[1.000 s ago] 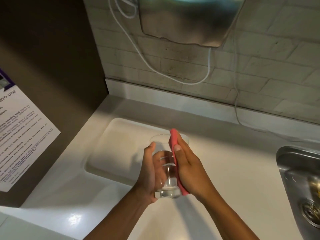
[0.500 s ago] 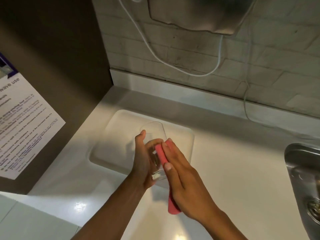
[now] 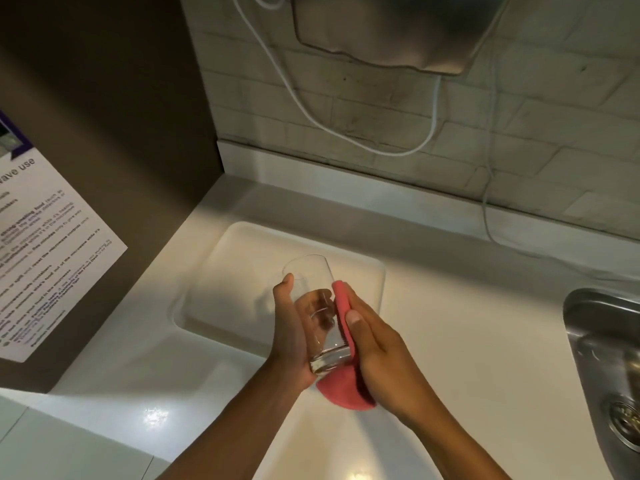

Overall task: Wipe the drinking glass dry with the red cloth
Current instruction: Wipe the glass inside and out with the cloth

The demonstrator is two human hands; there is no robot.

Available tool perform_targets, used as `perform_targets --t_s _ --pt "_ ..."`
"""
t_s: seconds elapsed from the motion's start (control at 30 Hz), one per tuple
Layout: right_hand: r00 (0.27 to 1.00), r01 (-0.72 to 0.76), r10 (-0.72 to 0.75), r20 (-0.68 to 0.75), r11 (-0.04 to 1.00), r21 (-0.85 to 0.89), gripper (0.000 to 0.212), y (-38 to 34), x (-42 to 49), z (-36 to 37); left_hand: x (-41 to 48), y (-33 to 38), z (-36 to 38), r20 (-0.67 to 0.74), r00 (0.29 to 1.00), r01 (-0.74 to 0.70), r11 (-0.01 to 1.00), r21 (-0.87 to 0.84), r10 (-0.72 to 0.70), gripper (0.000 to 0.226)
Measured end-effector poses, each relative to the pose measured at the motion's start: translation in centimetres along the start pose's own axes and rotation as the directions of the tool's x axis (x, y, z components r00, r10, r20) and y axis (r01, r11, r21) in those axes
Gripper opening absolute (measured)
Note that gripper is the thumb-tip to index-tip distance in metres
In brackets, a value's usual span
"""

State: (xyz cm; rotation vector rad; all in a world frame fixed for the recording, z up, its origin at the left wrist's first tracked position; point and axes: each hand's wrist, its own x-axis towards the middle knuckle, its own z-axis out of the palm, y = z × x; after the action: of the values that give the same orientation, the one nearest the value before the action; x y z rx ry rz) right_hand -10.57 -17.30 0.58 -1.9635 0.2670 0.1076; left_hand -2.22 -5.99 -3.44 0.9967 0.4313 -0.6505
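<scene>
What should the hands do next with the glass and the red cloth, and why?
Probably turn the glass a little in the left hand, so the right hand can rub a fresh strip. The cloth is pressed flat against only the right side of the glass, from partway down the wall to below the base. The side under the left hand looks untouched by it.
</scene>
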Motion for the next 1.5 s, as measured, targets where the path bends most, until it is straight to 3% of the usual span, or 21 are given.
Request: perform_targets --t_s 0.07,0.17,0.2,0.3,0.33,0.43,0.57,0.63,0.73,0.83,0.9,0.97,1.1,1.2,1.3,1.4,1.5 --pt "0.997 0.075 -0.075 -0.008 0.995 -0.072 0.044 -0.6 -0.1 0.3 0.1 0.2 -0.1 0.070 0.998 0.009 1.000 -0.027 -0.007 0.087" --pt "0.968 0.252 -0.242 0.070 0.933 -0.258 0.048 0.1 -1.6 1.3 0.4 1.3 -0.5 0.034 0.999 -0.025 1.000 -0.018 0.026 0.084" --pt "0.967 0.254 -0.244 0.072 0.936 -0.244 0.048 0.8 -1.9 1.3 0.4 1.2 -0.6 0.021 0.999 -0.028 1.000 -0.009 0.028 0.084" --pt "0.999 0.034 -0.034 0.027 0.999 0.018 0.041 0.8 -1.0 0.4 -0.3 0.1 -0.2 0.020 1.000 -0.010 1.000 0.000 0.010 0.084" --pt "1.000 0.005 -0.005 0.017 0.999 0.036 0.039 0.7 -0.5 0.2 -0.3 -0.4 -0.1 0.024 1.000 0.002 1.000 -0.016 -0.001 0.087" --pt "0.995 0.097 -0.099 -0.010 0.987 -0.125 0.035 -0.1 0.1 0.4 0.0 -0.3 0.0 0.068 0.998 0.016 0.998 -0.068 -0.012 0.085" --pt "0.964 0.256 -0.225 0.144 0.932 -0.258 0.046 1.2 -1.3 0.6 0.4 0.9 -0.3 -0.025 1.000 -0.012 1.000 -0.020 0.011 0.083" --pt "0.970 0.213 -0.182 0.161 0.955 -0.205 0.045 1.5 -1.2 0.0 -0.1 0.4 -0.1 -0.059 0.998 -0.011 1.000 0.016 0.012 0.085" --pt "0.998 0.043 -0.040 0.038 0.997 -0.062 0.038 0.7 -0.1 -0.6 -0.5 -0.6 0.3 -0.030 0.999 -0.015 1.000 -0.019 0.014 0.093" --pt "0.994 0.106 -0.108 -0.007 0.988 -0.112 0.044 -0.3 0.0 -0.1 -0.3 0.1 0.3 0.028 0.999 -0.013 0.992 -0.122 0.017 0.081" --pt "0.988 0.150 -0.152 -0.004 0.978 -0.146 0.052 -0.5 -0.5 0.1 -0.4 0.8 0.5 0.017 0.998 -0.059 0.994 -0.095 0.061 0.086" --pt "0.982 0.183 -0.187 -0.007 0.970 -0.161 0.058 -0.4 -0.6 0.2 -0.6 1.1 0.9 -0.011 0.996 -0.092 0.995 -0.030 0.092 0.092" --pt "0.976 0.213 -0.219 0.010 0.940 -0.266 0.061 -0.2 -0.7 0.2 -0.4 1.0 1.2 -0.122 0.970 -0.181 0.961 0.211 0.210 0.072" --pt "0.964 0.263 -0.261 0.052 0.901 -0.346 0.054 0.2 -0.6 0.8 -0.3 0.9 1.1 -0.156 0.974 -0.119 0.957 0.264 0.164 0.060" --pt "0.951 0.304 -0.298 0.077 0.867 -0.396 0.052 0.2 -0.5 1.5 -0.5 1.0 0.9 -0.098 0.992 -0.053 0.962 0.268 0.081 0.067" --pt "0.949 0.310 -0.306 0.076 0.866 -0.392 0.049 0.2 -0.8 2.0 -0.7 1.5 0.9 -0.072 0.992 -0.078 0.964 0.255 0.100 0.078" --pt "0.978 0.202 -0.209 -0.007 0.951 -0.234 0.050 -0.1 -1.2 1.9 -1.0 1.4 0.5 -0.005 0.995 -0.097 0.973 0.209 0.100 0.092"
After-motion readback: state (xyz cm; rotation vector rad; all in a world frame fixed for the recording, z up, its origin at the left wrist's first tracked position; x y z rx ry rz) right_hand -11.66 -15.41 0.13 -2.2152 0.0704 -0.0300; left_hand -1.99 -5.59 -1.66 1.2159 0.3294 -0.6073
